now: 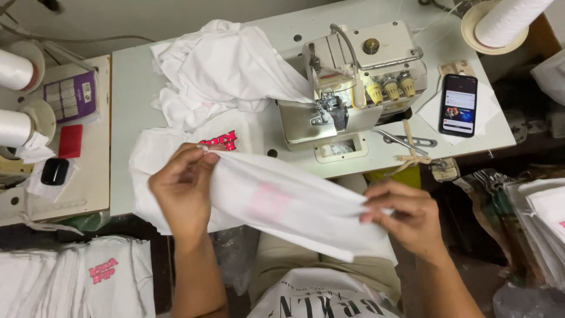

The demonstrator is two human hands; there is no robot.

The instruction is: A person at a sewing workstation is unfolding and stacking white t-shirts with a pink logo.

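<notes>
My left hand [182, 182] pinches one end of a white cloth piece [288, 203] with a faint pink print showing through. My right hand [400, 215] grips the other end, so the cloth is stretched between both hands above my lap. Behind it, more white fabric [223, 70] with a red print lies bunched on the sewing table [129, 106], running up to the needle area of a cream overlock sewing machine [359, 76].
A smartphone [458, 104] lies on paper right of the machine, with metal tweezers [406, 141] near it. White thread cones [506, 20] stand at top right and far left. Stacks of white printed cloth [76, 282] sit at lower left and at the right edge.
</notes>
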